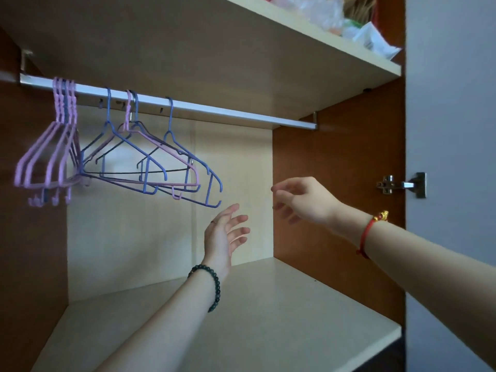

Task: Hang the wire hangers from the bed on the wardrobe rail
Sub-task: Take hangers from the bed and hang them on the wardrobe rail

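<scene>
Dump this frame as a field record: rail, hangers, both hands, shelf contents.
wardrobe rail: metal, right half bare
pink hangers: bunched at the rail's left end
blue and pink hangers: spread along the rail left of centre
left hand: empty, fingers spread, below the hangers, touching none
right hand: empty, fingers loosely curled, in mid-air
top shelf: holds plastic bags

Both hands are reaching forward empty: the left hand (224,233) spreading its fingers, the right hand (300,200) loosely curling.
</scene>
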Tool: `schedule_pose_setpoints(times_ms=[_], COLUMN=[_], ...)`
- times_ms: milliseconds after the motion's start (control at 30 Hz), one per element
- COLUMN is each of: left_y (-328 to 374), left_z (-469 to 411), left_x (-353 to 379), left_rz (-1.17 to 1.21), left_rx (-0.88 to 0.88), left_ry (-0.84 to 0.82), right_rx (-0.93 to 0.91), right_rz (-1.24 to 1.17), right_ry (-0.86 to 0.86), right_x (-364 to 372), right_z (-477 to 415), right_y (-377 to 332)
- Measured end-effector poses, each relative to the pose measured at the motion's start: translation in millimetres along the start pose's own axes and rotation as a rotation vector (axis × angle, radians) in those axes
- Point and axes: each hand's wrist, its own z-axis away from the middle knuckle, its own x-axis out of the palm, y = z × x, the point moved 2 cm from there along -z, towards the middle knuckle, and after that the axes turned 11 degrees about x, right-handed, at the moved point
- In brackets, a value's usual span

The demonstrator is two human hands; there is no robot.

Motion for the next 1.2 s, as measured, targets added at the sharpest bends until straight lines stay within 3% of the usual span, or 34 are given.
schedule_pose_setpoints(times_ms=[267,433,867,1200], left_y=[-32.6,-64.0,-114.7,-119.9], left_z=[73.1,142.6,377.2,563.6], left_x=[69.7,132.8,304.1,365.9], left_rz=[-0.345,-0.398,-0.187,0.040], left_rx=[0.055,0.052,-0.014,-0.102], left_ry=[-0.508,-0.790,-1.366,-1.629], right_rx=[0.121,0.235,0.545,0.760], right_rz=[0.058,0.009,0.033,0.027], right_ry=[0.145,0.264,0.739,1.140], right_x=[-84.4,-147.5,-287.5,-339.3], right_z=[85.9,159.8,417.6,631.2], right_y=[74.5,113.4,219.3,241.7])
